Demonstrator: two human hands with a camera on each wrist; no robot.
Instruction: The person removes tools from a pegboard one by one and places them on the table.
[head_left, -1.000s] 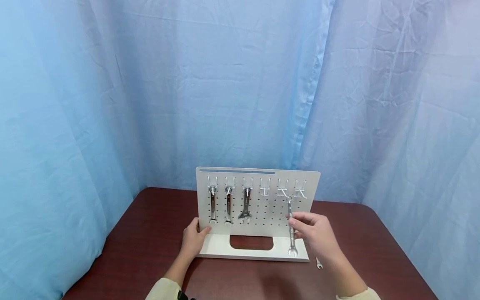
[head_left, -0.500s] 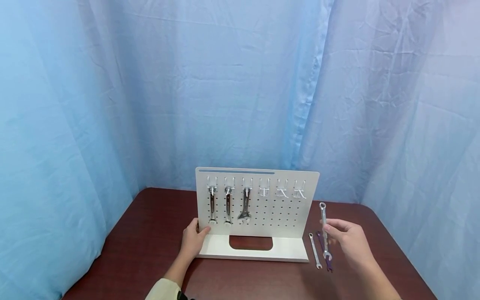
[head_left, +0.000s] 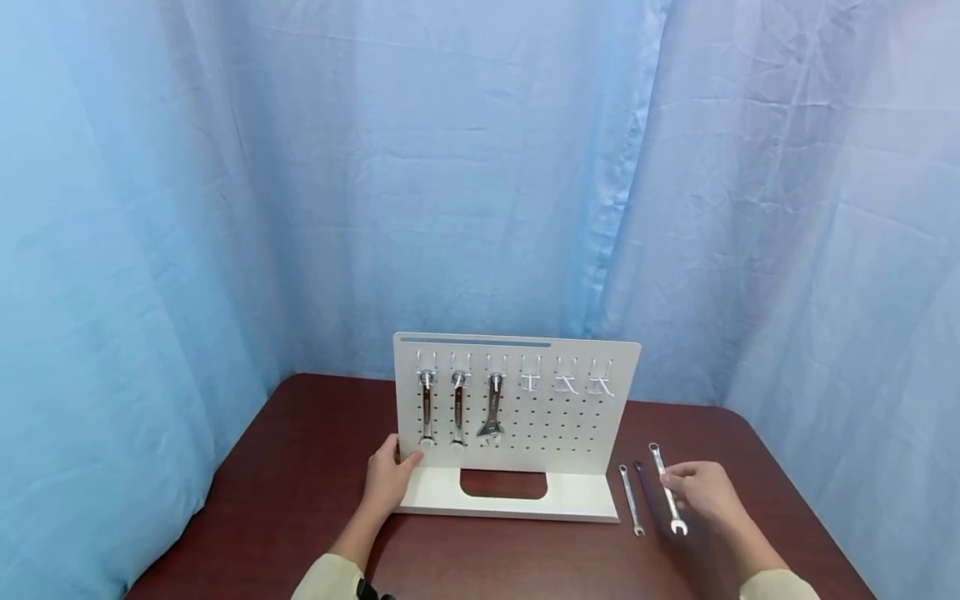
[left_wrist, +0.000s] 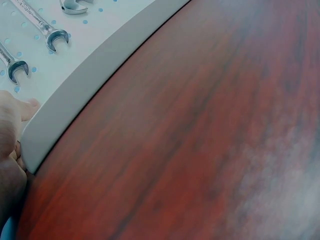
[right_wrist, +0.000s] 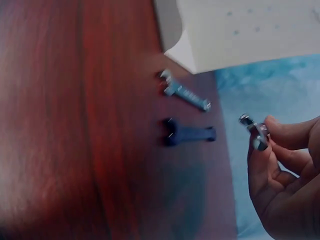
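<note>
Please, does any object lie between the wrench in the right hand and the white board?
Yes. A small silver wrench and a purple wrench lie on the table between the held wrench and the white board. Both lie flat; a lifted path probably avoids them.

No wording, brand or number can be read. In the left wrist view, a stamped row of characters runs along the shank of a combination wrench hanging on the pegboard, too small to decipher; marks on the silver wrench lying on the desk are blurred.
</note>
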